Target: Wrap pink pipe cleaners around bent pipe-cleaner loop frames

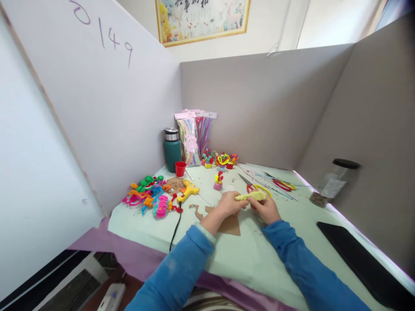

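Both hands hold a pale yellow, fuzzy pipe-cleaner piece (256, 195) level above the table. My left hand (229, 203) pinches its left end, and my right hand (264, 208) grips it towards the right end. Fingers hide parts of the piece. Below my left wrist lies a brown cardboard sheet (230, 225), partly covered by the arm. Just beyond my hands are red-and-yellow scissors (251, 185) with their blades pointing away to the left. A small pipe-cleaner figure (218, 181) in pink, red and yellow stands behind my left hand.
To the left are a yellow glue gun (189, 190) with a black cord, and a heap of pipe-cleaner pieces (160, 205). A red cup (180, 169), green bottle (173, 151) and pipe-cleaner packs (191, 140) stand behind. On the right are a jar (335, 183) and black slab (359, 259).
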`<state>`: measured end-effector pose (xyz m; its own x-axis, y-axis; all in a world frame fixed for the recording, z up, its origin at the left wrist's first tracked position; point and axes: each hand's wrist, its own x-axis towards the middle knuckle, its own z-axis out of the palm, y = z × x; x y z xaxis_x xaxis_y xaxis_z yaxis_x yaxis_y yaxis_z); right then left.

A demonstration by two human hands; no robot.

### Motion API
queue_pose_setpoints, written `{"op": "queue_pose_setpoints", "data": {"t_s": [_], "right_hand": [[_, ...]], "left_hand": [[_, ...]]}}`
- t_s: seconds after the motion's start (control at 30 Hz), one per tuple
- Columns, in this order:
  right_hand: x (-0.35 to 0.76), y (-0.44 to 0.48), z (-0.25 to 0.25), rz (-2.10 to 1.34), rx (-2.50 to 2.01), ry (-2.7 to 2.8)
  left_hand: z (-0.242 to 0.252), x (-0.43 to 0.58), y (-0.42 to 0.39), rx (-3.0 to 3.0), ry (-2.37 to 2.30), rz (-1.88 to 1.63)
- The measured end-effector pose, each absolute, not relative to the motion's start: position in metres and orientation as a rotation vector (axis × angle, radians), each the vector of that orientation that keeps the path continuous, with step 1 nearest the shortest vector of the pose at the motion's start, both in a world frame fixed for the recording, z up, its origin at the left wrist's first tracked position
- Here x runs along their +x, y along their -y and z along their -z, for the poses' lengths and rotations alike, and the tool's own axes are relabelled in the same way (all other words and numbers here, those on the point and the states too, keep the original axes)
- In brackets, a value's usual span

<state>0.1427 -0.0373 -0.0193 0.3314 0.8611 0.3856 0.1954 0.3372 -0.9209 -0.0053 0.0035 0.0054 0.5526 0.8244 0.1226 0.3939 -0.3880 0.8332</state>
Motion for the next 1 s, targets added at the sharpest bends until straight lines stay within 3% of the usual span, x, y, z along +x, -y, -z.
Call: {"op": "queue_pose_setpoints", "data": {"t_s": [0.37,1.0], "right_hand": [[0.148,0.041,0.014,-0.865,-1.103,1.169],[0.142,0.044,0.009,-0.806,-1.144,1.281]], "left_hand": [[-0.008,-0.010,0.000,1.963,-0.675,-0.543],[-0.005,-0.007,-0.003,1.949,-0.885,-0.637]]}}
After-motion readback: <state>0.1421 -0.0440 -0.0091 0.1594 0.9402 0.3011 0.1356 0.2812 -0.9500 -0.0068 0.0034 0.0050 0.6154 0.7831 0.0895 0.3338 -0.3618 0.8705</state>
